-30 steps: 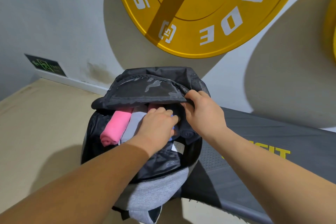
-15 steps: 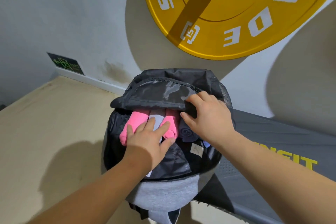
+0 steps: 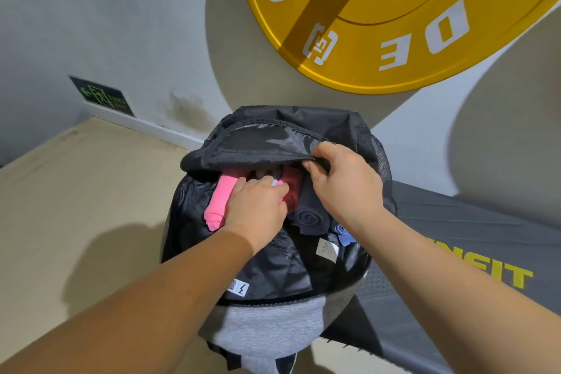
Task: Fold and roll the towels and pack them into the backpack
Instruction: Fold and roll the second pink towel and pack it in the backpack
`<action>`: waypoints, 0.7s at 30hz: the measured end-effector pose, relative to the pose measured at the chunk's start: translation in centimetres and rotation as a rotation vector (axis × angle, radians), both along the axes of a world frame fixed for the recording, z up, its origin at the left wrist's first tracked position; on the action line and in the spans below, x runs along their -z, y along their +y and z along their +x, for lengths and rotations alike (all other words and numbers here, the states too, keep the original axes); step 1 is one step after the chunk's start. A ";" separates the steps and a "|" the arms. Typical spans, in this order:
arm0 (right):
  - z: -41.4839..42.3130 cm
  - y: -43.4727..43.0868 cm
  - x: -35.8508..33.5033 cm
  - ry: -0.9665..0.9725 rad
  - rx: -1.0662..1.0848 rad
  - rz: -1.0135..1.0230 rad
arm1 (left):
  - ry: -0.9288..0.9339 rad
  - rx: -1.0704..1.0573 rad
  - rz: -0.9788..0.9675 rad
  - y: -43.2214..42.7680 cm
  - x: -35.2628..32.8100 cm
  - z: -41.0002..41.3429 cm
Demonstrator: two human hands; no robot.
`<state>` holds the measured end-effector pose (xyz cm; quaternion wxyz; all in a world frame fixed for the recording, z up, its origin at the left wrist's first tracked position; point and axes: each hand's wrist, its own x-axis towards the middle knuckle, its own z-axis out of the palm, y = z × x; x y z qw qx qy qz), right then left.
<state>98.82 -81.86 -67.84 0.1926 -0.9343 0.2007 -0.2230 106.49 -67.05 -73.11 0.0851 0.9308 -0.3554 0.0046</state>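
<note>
A black and grey backpack point(image 3: 273, 322) stands unzipped in the middle, its black top flap point(image 3: 258, 146) folded over the opening. Inside lie rolled towels side by side: a pink towel point(image 3: 220, 203) on the left, a darker pink one point(image 3: 294, 188) behind my fingers, a dark grey towel point(image 3: 312, 217) and a bit of a blue towel point(image 3: 343, 235) on the right. My left hand point(image 3: 258, 209) lies on the rolls with its fingers bent over them. My right hand point(image 3: 343, 182) pinches the flap's edge at the right of the opening.
The backpack rests on a beige floor point(image 3: 76, 206), with a dark grey mat point(image 3: 473, 252) bearing yellow letters on the right. Behind it is a white wall with a large yellow weight plate point(image 3: 394, 24) and a small green exit sign point(image 3: 103, 96).
My left hand went from flat with spread fingers to bent over the rolls, a little further in. My right hand shifted its hold along the flap's edge. The view moved closer.
</note>
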 end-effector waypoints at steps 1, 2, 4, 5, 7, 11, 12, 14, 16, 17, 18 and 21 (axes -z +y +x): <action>-0.1 0.1 0.0 0.009 -0.006 -0.012 | 0.011 0.008 0.015 0.5 -0.3 -0.3; -0.1 0.1 0.1 0.014 -0.012 -0.021 | 0.008 0.007 0.041 1.4 -0.5 -0.6; -0.2 0.3 0.0 0.013 -0.016 -0.032 | -0.013 -0.038 0.108 3.7 -0.7 -0.8; -0.1 0.6 -0.1 0.011 -0.021 -0.042 | -0.012 -0.079 0.117 5.0 -0.6 -0.8; 0.4 1.3 -0.3 0.006 -0.056 -0.085 | 0.047 -0.173 0.045 7.2 -0.1 -0.9; 1.5 2.8 0.1 0.023 -0.103 -0.150 | 0.336 -0.317 -0.191 7.9 0.9 -1.8; 1.7 2.8 0.3 0.023 -0.103 -0.144 | 0.375 -0.323 -0.183 7.3 1.1 -1.9; 1.8 2.5 0.8 0.010 -0.102 -0.148 | 0.396 -0.325 -0.190 6.0 1.3 -1.8; 1.7 2.2 1.1 -0.015 -0.104 -0.160 | 0.388 -0.329 -0.205 4.7 1.5 -1.1; 1.6 2.1 1.1 -0.030 -0.101 -0.148 | 0.366 -0.326 -0.185 4.1 1.6 -0.7; 1.5 2.0 1.1 -0.044 -0.095 -0.122 | 0.311 -0.318 -0.135 3.6 1.6 -0.1; 1.4 1.7 0.6 -0.088 -0.070 -0.023 | 0.061 -0.274 0.024 2.3 1.2 1.7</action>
